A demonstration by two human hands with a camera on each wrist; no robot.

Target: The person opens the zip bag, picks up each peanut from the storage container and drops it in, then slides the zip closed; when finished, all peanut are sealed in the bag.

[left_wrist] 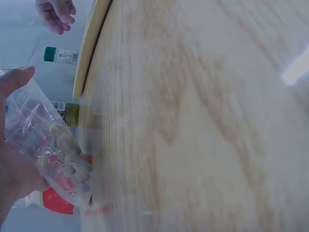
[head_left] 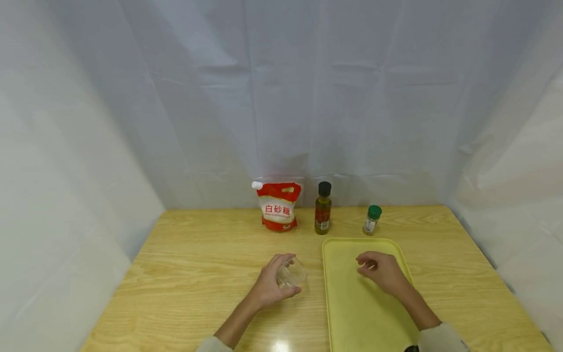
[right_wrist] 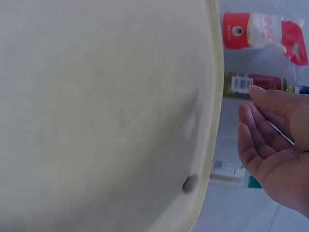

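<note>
My left hand (head_left: 267,287) holds a clear plastic bag (head_left: 295,275) just left of the yellow tray, thumb and fingers around its sides. Pale, lumpy pieces (left_wrist: 72,157) lie inside the bag in the left wrist view; their kind is hard to tell. Over the yellow tray (head_left: 356,318) hovers my right hand (head_left: 383,271), fingers loosely bent and nothing between them. The right wrist view shows its thumb and fingers (right_wrist: 277,140) apart. A small grey-brown piece or mark (right_wrist: 191,184) shows on the tray near its far edge in that view.
Along the back of the wooden table (head_left: 198,244) stand a red-and-white sugar pouch (head_left: 279,208) with a white cap, a dark-capped oil bottle (head_left: 323,210) and a small green-lidded jar (head_left: 371,221). Pale sheeting (head_left: 281,122) hangs behind the table and along both sides.
</note>
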